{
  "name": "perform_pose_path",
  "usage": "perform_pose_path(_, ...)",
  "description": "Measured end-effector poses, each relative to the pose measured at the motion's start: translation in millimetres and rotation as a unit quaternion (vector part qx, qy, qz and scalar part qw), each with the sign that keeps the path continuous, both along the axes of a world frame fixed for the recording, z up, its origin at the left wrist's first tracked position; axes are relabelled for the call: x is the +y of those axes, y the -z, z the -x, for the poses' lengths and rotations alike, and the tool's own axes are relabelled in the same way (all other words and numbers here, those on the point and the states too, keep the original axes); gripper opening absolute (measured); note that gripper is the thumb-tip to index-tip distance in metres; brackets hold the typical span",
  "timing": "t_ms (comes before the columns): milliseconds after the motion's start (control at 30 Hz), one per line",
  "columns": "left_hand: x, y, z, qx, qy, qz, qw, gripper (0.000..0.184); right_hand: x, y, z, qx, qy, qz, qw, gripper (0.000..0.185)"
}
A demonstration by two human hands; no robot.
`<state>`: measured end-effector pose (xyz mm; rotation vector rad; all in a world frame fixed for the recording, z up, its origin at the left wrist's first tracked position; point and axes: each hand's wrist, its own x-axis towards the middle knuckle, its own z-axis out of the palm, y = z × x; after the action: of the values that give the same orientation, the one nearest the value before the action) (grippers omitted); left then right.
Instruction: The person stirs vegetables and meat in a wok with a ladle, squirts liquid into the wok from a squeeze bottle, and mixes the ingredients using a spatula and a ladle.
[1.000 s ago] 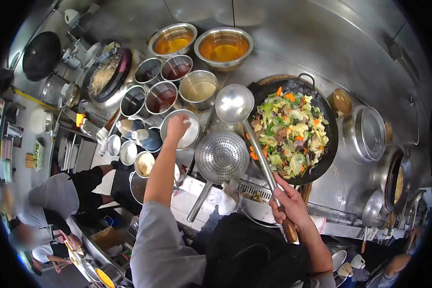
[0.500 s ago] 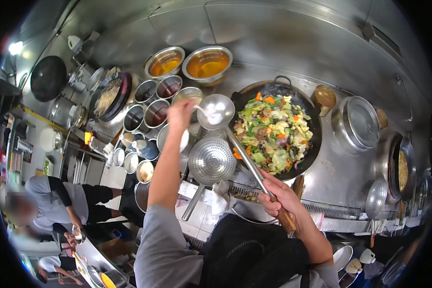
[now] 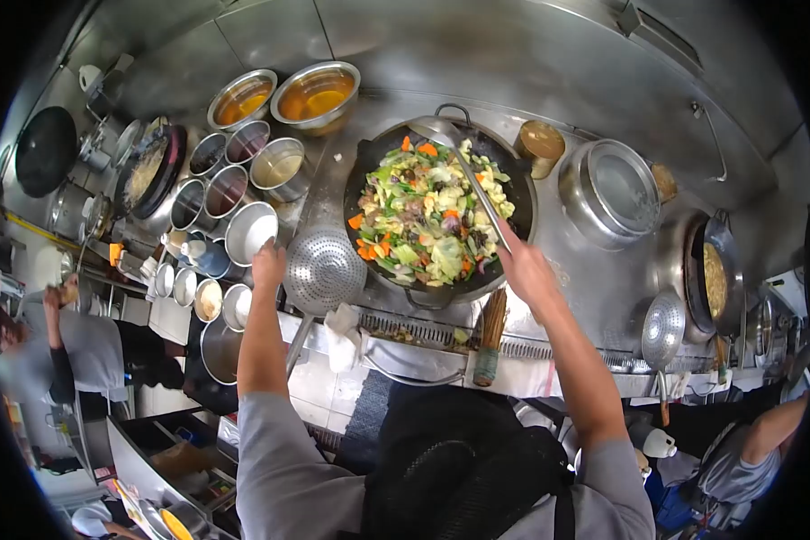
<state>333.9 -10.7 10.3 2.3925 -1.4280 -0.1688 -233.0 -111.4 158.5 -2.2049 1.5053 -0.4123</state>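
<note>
My right hand (image 3: 533, 272) is wrapped round the handle of a long steel ladle (image 3: 436, 131). The ladle's bowl is at the far rim of a black wok (image 3: 518, 220), over a heap of chopped vegetables (image 3: 434, 211) with cabbage and carrot pieces. On the left, my left hand (image 3: 268, 267) is closed at the near rim of a round metal container (image 3: 248, 232) with white contents. Whatever its fingers hold is hidden. Close to that hand lies a perforated skimmer (image 3: 325, 268), its handle toward me.
Metal pots of sauces (image 3: 227, 189) and two bowls of amber liquid (image 3: 315, 97) stand left of the wok. A bamboo brush (image 3: 490, 337) and white cloth (image 3: 340, 337) lie at the front edge. Stacked pots (image 3: 610, 191) stand right. Co-workers are at both sides.
My left hand has gone from beside the ladle's bowl, where it held a thin spoon, down to the white-filled container. The ladle has swung over the wok. The view has shifted.
</note>
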Motion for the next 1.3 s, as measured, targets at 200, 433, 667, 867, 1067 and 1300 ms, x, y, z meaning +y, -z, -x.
perform_pose_path(200,33,-25,68,-0.013,0.065,0.183,0.981,0.032,6,58,37,0.087,-0.116,0.062,0.987,0.061)
perform_pose_path(433,155,28,186,0.138,-0.009,0.163,0.977,0.054,77,21,140,0.184,-0.092,0.130,0.970,0.058)
perform_pose_path(667,163,74,177,0.316,-0.023,0.018,0.948,0.079,105,-105,149,0.329,-0.085,0.125,0.932,0.059)
perform_pose_path(867,155,25,151,0.187,0.068,0.066,0.978,0.072,123,-231,103,0.346,-0.046,0.055,0.935,0.051)
perform_pose_path(1067,41,-37,27,0.017,-0.038,0.228,0.973,0.033,102,-104,104,0.279,0.000,-0.020,0.960,0.055)
perform_pose_path(1300,-55,62,-114,-0.040,-0.016,-0.038,0.998,0.043,142,-58,90,0.071,0.047,0.017,0.996,0.053)
